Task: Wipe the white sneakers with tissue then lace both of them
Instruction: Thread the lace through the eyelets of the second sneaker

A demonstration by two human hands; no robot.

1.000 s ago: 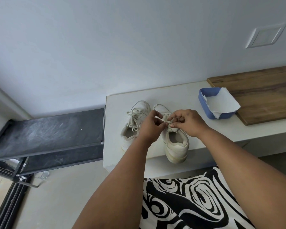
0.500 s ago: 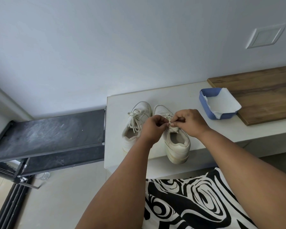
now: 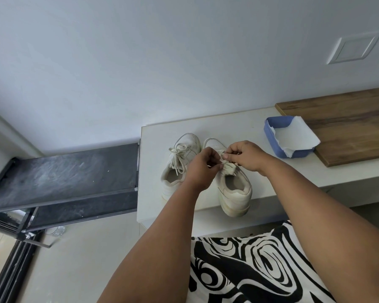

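Two white sneakers stand side by side on a white ledge (image 3: 293, 173), toes toward the wall. The left sneaker (image 3: 179, 162) has its laces threaded and tied in a loose bow. Over the tongue of the right sneaker (image 3: 233, 189), my left hand (image 3: 202, 166) and my right hand (image 3: 242, 155) each pinch an end of its lace (image 3: 222, 163). My fingers hide most of that lace and the eyelets. A blue tissue box (image 3: 271, 136) with white tissue (image 3: 293, 136) sticking out sits to the right.
A brown wooden board (image 3: 346, 125) lies on the ledge at the far right, behind the box. A black metal rack (image 3: 64, 178) stands lower on the left. A black-and-white patterned cloth (image 3: 249, 265) covers my lap below the ledge. The wall rises directly behind the ledge.
Both hands have stayed over the right sneaker's tongue, drawing closer together with the lace. The lace loop that lay in front of the shoes one second ago has been pulled in.
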